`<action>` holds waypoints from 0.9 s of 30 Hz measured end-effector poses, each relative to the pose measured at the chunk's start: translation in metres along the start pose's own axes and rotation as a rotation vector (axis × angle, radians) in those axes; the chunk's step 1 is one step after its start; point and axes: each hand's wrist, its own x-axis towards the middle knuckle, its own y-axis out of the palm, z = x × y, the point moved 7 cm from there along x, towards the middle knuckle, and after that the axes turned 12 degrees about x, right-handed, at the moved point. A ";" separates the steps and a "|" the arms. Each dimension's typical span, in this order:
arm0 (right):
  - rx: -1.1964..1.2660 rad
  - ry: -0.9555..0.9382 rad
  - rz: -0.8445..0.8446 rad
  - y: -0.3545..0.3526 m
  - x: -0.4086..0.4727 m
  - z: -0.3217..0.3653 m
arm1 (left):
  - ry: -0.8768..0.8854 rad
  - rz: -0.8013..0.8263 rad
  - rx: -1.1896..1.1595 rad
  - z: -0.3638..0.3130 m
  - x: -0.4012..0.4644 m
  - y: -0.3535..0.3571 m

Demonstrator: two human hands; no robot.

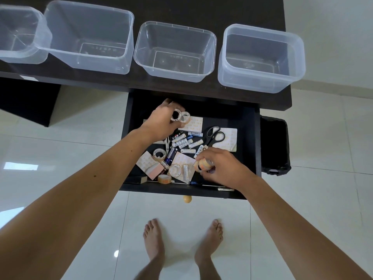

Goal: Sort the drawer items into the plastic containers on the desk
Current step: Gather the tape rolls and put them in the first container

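Seen from the head camera, a person is standing barefoot over an open drawer and reaching into it with both arms. The left hand is working at the far side of the drawer, its fingers curling around a clear tape roll that is touching a second clear roll just beside it. The right hand is lying nearer the drawer's front edge, its fingers pinching an orange-printed tape roll, apparently so that like items are being gathered together. Loose between the hands are lying a cluster of batteries, black-handled scissors, more tape rolls and several printed cards. Above, on the dark tabletop, four clear plastic containers are waiting in a row, all looking empty: one at far left, a large one, a middle one and one at right. They are sitting close to the tabletop's near edge, likely to keep each lift from the drawer short. Sorting seems to be only beginning, with tape as the first category.
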 end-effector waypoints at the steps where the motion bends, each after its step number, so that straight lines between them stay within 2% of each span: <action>1: 0.009 -0.016 -0.020 -0.002 -0.001 0.002 | 0.022 -0.003 -0.018 -0.001 -0.003 -0.001; 5: 0.055 -0.013 -0.064 -0.008 -0.001 0.011 | 0.073 -0.022 -0.137 -0.004 -0.018 -0.005; 10: 0.126 0.001 -0.018 -0.004 0.004 0.021 | 0.137 0.030 -0.213 -0.002 -0.041 -0.009; 18: 0.090 0.027 0.023 0.017 0.022 0.037 | 0.009 0.207 -0.353 0.021 -0.080 -0.003; 22: 0.027 0.004 0.069 0.033 0.029 0.047 | 0.049 0.292 -0.173 0.022 -0.090 0.003; 24: -0.013 0.018 0.095 0.040 0.033 0.048 | 0.073 0.293 -0.051 0.023 -0.094 0.005; 27: -0.060 0.055 0.101 0.043 0.037 0.049 | 0.054 0.262 0.008 0.027 -0.099 0.006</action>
